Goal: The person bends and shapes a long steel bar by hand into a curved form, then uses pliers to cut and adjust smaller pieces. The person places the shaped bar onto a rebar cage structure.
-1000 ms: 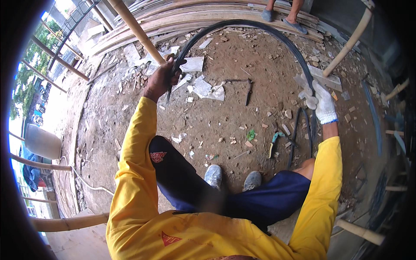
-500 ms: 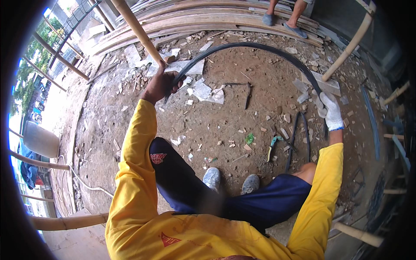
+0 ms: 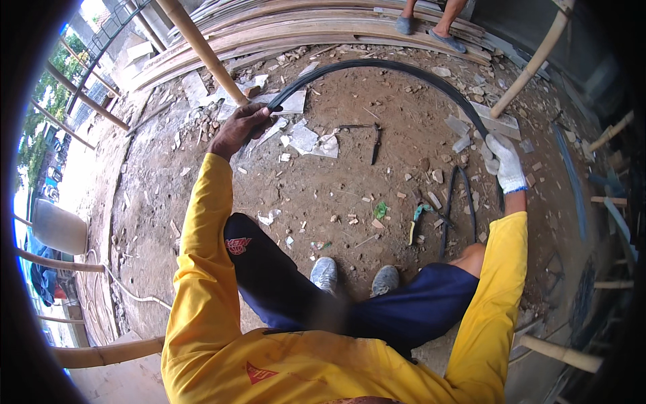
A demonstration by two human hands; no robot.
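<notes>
A bundle of thin dark wire (image 3: 377,64) arches above the dirt ground, held near both ends. At its left end my bare left hand (image 3: 243,126) is closed on it, the thumb lying along the strands. My right hand (image 3: 503,161), in a white knit glove, grips the other end, and a short tail of wire hangs below the glove. Beside my right knee lies a folded dark wire bundle (image 3: 469,198). Pliers with teal and yellow handles (image 3: 416,219) rest on the ground next to it. Farther off is a dark, bent metal tool (image 3: 375,145).
Bamboo poles (image 3: 202,50) rise at the left and the right (image 3: 535,64). Stacked wooden planks (image 3: 303,30) stretch along the back, where another person's feet in slippers (image 3: 447,42) stand. Rubble and pale sheet scraps (image 3: 306,140) litter the ground. A grey drum (image 3: 59,227) is at the left.
My left hand has shifted its hold toward the wire's left end, so the tail that stuck out below it no longer shows. The whole view has shifted slightly; my right hand keeps its grip.
</notes>
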